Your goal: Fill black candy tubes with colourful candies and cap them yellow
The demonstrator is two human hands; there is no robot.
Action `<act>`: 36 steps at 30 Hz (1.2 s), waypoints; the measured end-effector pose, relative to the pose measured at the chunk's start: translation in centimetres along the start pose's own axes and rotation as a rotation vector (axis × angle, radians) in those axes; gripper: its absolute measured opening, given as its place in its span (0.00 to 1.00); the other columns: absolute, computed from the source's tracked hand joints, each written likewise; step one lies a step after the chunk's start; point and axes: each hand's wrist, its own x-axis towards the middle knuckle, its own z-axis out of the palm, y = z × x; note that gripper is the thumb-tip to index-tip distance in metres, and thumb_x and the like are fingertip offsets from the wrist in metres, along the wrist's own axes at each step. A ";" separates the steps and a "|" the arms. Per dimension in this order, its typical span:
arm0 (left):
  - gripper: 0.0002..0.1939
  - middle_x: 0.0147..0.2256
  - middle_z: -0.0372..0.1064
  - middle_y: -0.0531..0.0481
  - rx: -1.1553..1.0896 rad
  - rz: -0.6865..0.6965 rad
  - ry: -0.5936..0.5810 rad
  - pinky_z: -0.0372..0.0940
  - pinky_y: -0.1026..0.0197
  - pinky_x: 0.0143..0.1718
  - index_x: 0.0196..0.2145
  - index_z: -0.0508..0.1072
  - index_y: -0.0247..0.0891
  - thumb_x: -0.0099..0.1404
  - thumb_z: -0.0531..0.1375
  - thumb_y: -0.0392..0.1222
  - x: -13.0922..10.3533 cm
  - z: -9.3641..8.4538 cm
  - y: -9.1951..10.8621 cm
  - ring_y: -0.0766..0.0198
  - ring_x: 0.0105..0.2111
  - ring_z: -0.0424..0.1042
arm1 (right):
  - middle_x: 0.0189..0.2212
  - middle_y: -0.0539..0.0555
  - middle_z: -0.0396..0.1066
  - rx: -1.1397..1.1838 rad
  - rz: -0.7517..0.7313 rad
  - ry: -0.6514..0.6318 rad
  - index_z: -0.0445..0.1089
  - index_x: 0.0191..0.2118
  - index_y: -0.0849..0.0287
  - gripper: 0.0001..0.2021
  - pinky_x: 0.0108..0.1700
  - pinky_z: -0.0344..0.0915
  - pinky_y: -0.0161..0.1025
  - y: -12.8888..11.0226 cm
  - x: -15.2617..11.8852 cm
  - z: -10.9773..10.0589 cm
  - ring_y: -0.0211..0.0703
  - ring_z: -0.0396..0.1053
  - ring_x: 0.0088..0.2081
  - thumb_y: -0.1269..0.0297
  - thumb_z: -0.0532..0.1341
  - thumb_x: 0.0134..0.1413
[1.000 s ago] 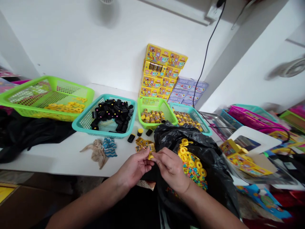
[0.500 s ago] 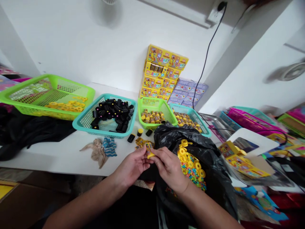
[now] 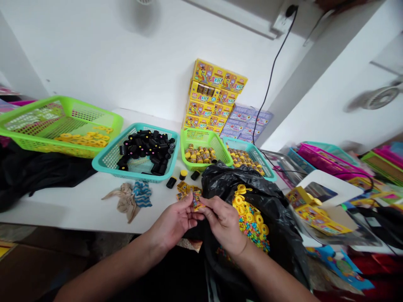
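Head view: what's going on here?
A person pinches a small printed piece between the fingertips of the left hand and right hand. Just beyond it, more yellow pieces lie on the table. A black bag of yellow rings and colored beads sits to the right. A blue basket of black cylinders stands further back, leftward.

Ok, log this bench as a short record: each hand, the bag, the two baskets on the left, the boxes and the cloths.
Left hand: gripping a small printed piece
Right hand: gripping the same piece
Near right hand: open black bag with yellow rings and multicoloured pellets
Far-left green basket: yellow pieces
Left teal basket: black cylinders
By wall: yellow boxes, purple boxes
On table: beige cloth, striped cloth
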 end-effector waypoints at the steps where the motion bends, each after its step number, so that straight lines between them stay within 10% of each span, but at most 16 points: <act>1: 0.12 0.29 0.73 0.46 -0.002 -0.002 0.006 0.62 0.67 0.26 0.37 0.73 0.31 0.65 0.61 0.45 0.1 0.0 0.1 0.67 0.25 0.71 | 0.29 0.51 0.71 0.019 0.021 -0.008 0.73 0.46 0.55 0.11 0.32 0.68 0.34 0.0 0.0 0.0 0.37 0.70 0.30 0.72 0.59 0.60; 16: 0.12 0.29 0.73 0.48 0.033 0.211 0.117 0.65 0.65 0.27 0.30 0.70 0.33 0.53 0.69 0.39 0.8 -0.1 0.2 0.64 0.27 0.73 | 0.40 0.57 0.71 -0.098 0.083 -0.154 0.65 0.55 0.58 0.22 0.43 0.71 0.42 0.3 0.1 0.5 0.46 0.71 0.40 0.62 0.65 0.55; 27: 0.16 0.25 0.68 0.53 0.368 0.463 0.123 0.60 0.67 0.27 0.27 0.72 0.34 0.56 0.67 0.51 1.7 -0.6 -1.5 0.68 0.26 0.67 | 0.29 0.56 0.69 -0.572 0.087 -0.155 0.65 0.34 0.58 0.06 0.33 0.68 0.43 -1.1 0.7 1.3 0.50 0.70 0.32 0.72 0.59 0.46; 36: 0.23 0.18 0.63 0.56 0.631 0.542 0.270 0.53 0.67 0.16 0.23 0.69 0.36 0.54 0.64 0.61 3.9 -5.5 2.0 0.69 0.16 0.62 | 0.39 0.57 0.76 -0.754 0.346 -0.272 0.66 0.54 0.61 0.19 0.41 0.67 0.38 5.3 12.9 -1.5 0.47 0.74 0.39 0.65 0.57 0.56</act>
